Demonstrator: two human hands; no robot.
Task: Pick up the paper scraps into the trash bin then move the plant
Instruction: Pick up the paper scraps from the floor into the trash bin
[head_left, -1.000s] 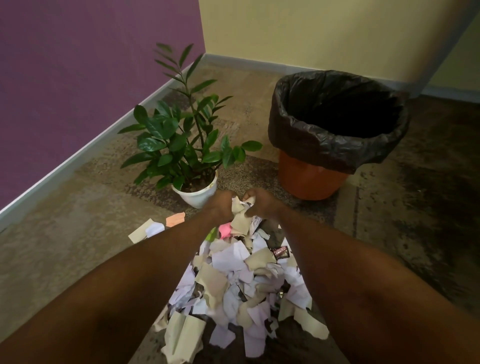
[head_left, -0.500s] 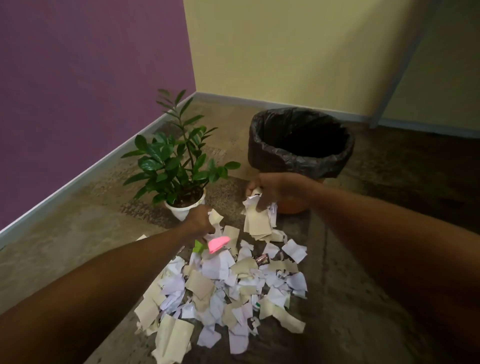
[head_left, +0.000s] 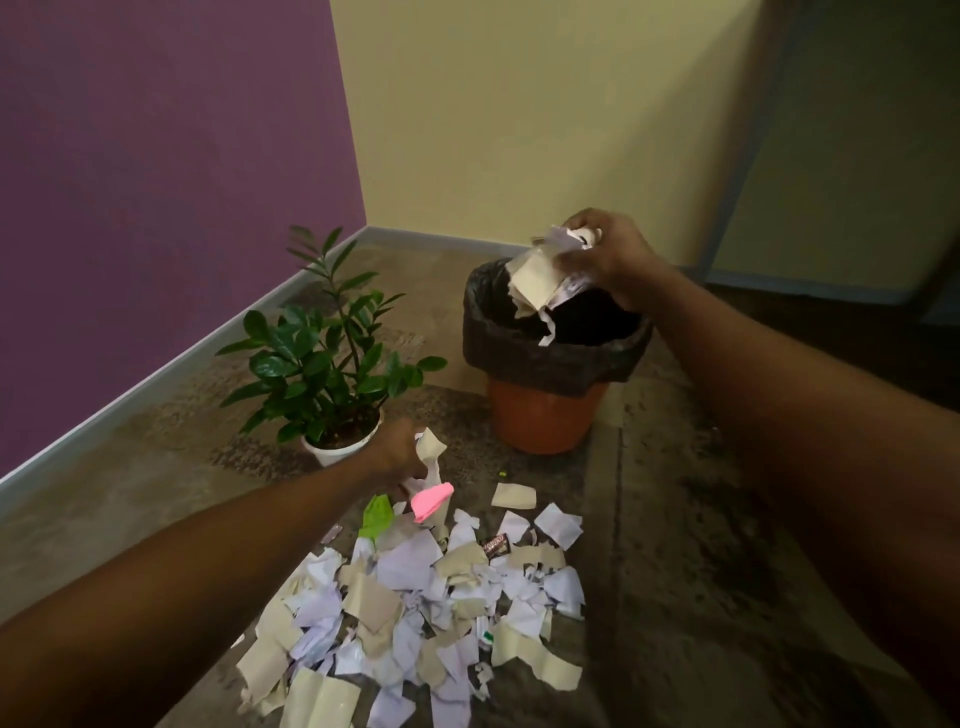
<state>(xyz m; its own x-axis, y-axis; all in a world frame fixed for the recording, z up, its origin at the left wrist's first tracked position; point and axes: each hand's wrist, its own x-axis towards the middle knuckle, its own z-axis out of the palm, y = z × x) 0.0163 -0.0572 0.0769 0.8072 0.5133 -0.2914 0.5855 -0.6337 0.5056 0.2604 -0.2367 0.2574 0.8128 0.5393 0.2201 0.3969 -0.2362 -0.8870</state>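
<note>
1. A bunch of paper scraps (head_left: 540, 283) is held clenched in the right hand (head_left: 610, 252), hanging below and to the left of it, directly over the mouth of the trash bin (head_left: 550, 364).
2. The scraps are judged light, limp and easily shed; a loose grip lets pieces slip, so gathering by the handful from the edges inward is advised.
3. A few scraps (head_left: 431, 457) are pinched in the left hand (head_left: 400, 452), closed around them just above the floor.
4. The remaining pile (head_left: 415, 597) lies on the floor (head_left: 130, 499) just nearer than the left hand, with a pink piece (head_left: 431, 499) and a green piece (head_left: 376, 517) at its far edge.
5. The plant (head_left: 327, 353) stands just beyond and left of the left hand; its white pot (head_left: 337, 452) looks rigid and heavier, and is best taken by the pot wall, not the stems.
</note>
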